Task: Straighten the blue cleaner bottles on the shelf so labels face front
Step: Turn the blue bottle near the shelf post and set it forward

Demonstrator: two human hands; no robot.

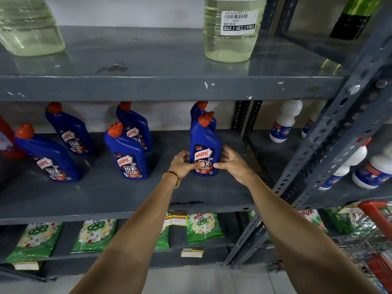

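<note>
Hands clasp a blue bottle [205, 149] from both sides on the middle shelf [118, 200] of a grey steel rack. The left hand [182, 164] wraps the bottle's left edge, thumb pressed across the lower label; the right hand [231, 163] closes on the right edge, thumb reaching in to the label's corner. A gold bangle [174, 177] circles the left wrist. The bottle stands upright on the shelf, red cap on top, its Harpic label facing front. A second blue bottle [197, 109] stands directly behind it, only its neck and cap showing.

To the left, well apart, two more blue bottles form a pair: a front one [127, 153] and a rear one [135, 128], both with labels toward the aisle. Farther left stand another front bottle [47, 154] and rear bottle [70, 131], labels also visible. A red bottle [7, 139] is cut off at the left edge.

Clear jugs [232, 28] of pale liquid sit on the shelf above. White bottles [285, 120] fill the neighbouring rack to the right. Green detergent packs [203, 227] lie on the shelf below.
</note>
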